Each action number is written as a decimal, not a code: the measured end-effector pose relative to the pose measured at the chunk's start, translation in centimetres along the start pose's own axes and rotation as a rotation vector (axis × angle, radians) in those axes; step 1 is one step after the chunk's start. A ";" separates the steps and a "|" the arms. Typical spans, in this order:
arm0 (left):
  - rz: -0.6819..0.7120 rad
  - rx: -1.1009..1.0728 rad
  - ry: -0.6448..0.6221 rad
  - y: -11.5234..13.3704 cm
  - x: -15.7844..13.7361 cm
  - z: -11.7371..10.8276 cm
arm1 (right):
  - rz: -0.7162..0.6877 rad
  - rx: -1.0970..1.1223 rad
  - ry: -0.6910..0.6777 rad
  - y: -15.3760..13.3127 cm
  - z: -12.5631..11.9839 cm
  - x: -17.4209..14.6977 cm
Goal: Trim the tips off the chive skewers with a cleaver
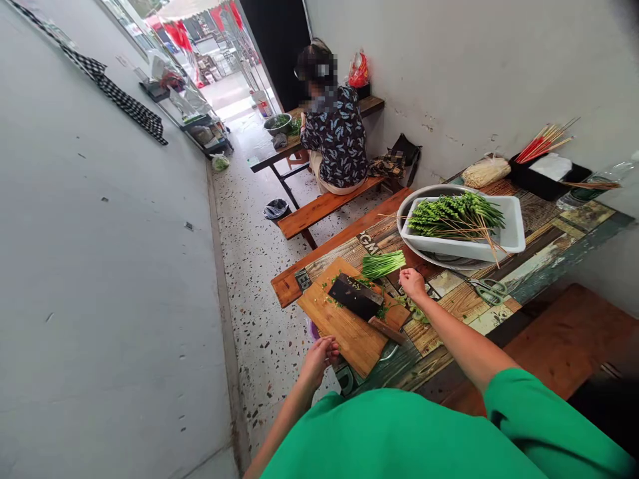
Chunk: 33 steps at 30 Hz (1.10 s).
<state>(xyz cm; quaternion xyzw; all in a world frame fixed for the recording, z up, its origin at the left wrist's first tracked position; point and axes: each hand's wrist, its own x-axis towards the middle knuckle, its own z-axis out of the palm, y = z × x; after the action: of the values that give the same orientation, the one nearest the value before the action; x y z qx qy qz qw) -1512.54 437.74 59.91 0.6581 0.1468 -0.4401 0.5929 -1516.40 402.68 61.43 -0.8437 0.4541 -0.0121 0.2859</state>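
Observation:
My right hand reaches over the patterned table, its fingers pinched together close to the right end of a bundle of green chives. Anything between those fingertips is too small to make out. My left hand hangs by the near left edge of the wooden cutting board, fingers loosely bent and apart, with nothing visible in them. On the board lies a cleaver, its wooden handle toward me, with chopped green bits around the blade.
Right of my right hand, a white tray of skewered green stalks rests in a metal basin. Scissors lie before it. A black box holds skewers. Another person sits on a bench beyond.

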 end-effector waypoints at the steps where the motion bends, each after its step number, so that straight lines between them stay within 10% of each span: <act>1: 0.090 0.110 0.031 -0.1 0.4 0.1 | -0.033 0.036 0.008 -0.8 0.0 -0.5; 8: 0.928 0.752 0.304 3.2 1.9 2.4 | -0.407 0.218 0.178 -6.4 0.9 -9.4; 12: 1.089 0.799 0.344 6.7 1.2 4.2 | -0.586 0.373 0.153 -8.2 0.8 -16.2; 17: 1.222 0.848 0.359 8.5 0.2 3.2 | -0.452 0.686 -0.135 -8.6 2.4 -21.3; 22: 1.042 1.190 0.145 4.6 1.2 -0.1 | -0.212 0.630 -0.440 -5.0 6.0 -21.0; 28: 0.557 1.380 0.105 -0.9 3.6 0.2 | -0.441 -0.343 -0.151 0.6 6.3 -17.4; 33: 0.498 1.442 0.180 -2.1 4.7 2.5 | -0.489 -0.653 -0.283 1.4 6.8 -14.1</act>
<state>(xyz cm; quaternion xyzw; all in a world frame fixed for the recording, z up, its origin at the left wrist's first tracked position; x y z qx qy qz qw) -1512.40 434.43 55.18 0.9290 -0.2814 -0.2249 0.0843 -1523.81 416.25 58.43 -0.9661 0.1771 0.1804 0.0521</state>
